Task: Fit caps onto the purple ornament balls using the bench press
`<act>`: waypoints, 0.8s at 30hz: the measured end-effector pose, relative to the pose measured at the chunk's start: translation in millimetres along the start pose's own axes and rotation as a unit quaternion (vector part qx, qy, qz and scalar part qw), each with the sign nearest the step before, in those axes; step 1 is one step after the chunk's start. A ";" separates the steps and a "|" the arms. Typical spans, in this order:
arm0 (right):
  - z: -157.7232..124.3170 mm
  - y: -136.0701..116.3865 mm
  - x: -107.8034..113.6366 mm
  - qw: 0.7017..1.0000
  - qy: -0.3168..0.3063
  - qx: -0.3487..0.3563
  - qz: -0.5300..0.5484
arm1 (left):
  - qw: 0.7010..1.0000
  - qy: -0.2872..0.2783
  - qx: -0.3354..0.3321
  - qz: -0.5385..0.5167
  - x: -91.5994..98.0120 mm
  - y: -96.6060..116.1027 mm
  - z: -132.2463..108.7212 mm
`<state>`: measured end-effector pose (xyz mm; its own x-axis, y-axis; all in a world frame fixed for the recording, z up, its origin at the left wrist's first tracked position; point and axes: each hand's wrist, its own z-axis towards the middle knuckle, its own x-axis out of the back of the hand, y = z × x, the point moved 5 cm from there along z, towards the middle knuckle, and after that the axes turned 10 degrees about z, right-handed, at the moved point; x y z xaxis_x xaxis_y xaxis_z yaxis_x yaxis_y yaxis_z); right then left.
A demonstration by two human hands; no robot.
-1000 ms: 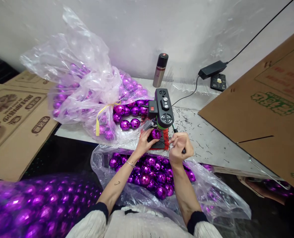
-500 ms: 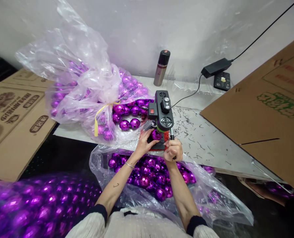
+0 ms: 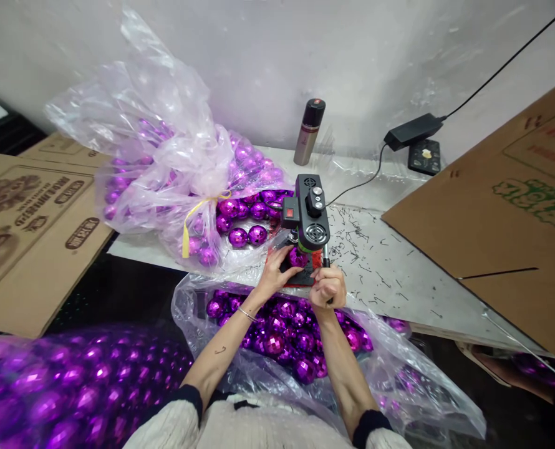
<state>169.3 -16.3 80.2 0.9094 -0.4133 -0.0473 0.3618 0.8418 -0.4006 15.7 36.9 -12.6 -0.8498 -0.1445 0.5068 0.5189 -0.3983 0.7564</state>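
Observation:
A black bench-top press machine [image 3: 312, 212] with round vents and a red switch stands on the white table. Under its head sits a shiny purple faceted ball [image 3: 298, 256]. My left hand [image 3: 277, 269] has its fingers and thumb around that ball from the left. My right hand [image 3: 328, 287] is wrapped round the black-ended lever handle [image 3: 326, 257] on the machine's right side. Below my hands, an opened clear plastic bag [image 3: 188, 305] holds many more purple balls [image 3: 277, 324].
A tied plastic bag [image 3: 165, 168] of purple balls leans at the left, with loose balls [image 3: 247, 236] beside it. A spray can [image 3: 310, 132] and a black power adapter [image 3: 414, 131] stand behind. Cardboard boxes [image 3: 502, 218] flank the table [image 3: 375, 249], which carries scattered dark bits.
The whole view has shifted slightly, so everything appears a little further right. My hands keep the same hold on the ball and the lever.

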 end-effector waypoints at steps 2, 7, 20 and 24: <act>17.0 -7.9 1.9 0.999 0.012 -0.032 -0.010 | 1.000 0.001 -0.001 0.000 -0.7 -0.3 1.3; 67.4 -27.5 0.1 0.991 0.016 -0.130 -0.003 | 0.999 0.029 -0.023 0.023 6.6 7.9 -2.6; 53.2 -24.9 1.0 0.993 0.007 -0.117 0.008 | 0.975 0.032 -0.152 0.162 58.2 39.2 -92.9; 51.8 -23.4 0.7 0.994 0.005 -0.113 0.000 | 0.967 0.132 -0.006 0.219 87.7 9.2 -6.0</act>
<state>172.1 -18.3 136.9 0.9070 -0.4175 -0.0562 0.3051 0.7431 -0.5956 -54.6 15.1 36.3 -0.5440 -0.5275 0.6525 0.8342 -0.2564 0.4882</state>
